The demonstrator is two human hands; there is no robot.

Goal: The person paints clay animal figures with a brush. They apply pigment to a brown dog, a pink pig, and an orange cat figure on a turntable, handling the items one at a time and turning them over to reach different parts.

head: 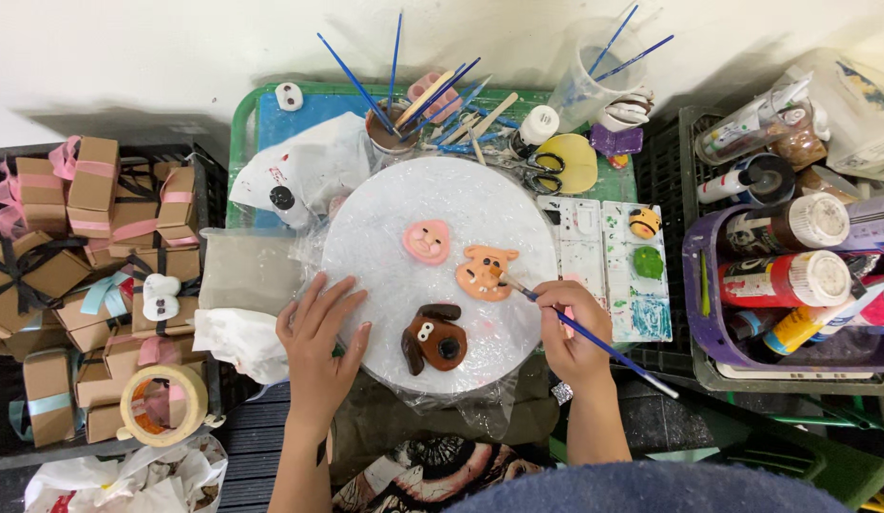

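Two hands at work: right hand (pixel 573 332) fingers pinch blue paintbrush (pixel 594 340), tip on orange clay face (pixel 485 273); left hand (pixel 320 342) fingers splayed, steadying round board (pixel 385 237).

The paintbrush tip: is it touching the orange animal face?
Touching. In the head view the paintbrush, held by the right hand, meets the orange animal face at its right edge.

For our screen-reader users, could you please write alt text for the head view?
A right hand holds a blue brush, its tip on an orange clay face on a round white board. The left hand rests flat on the board's edge, beside pink and brown clay faces.
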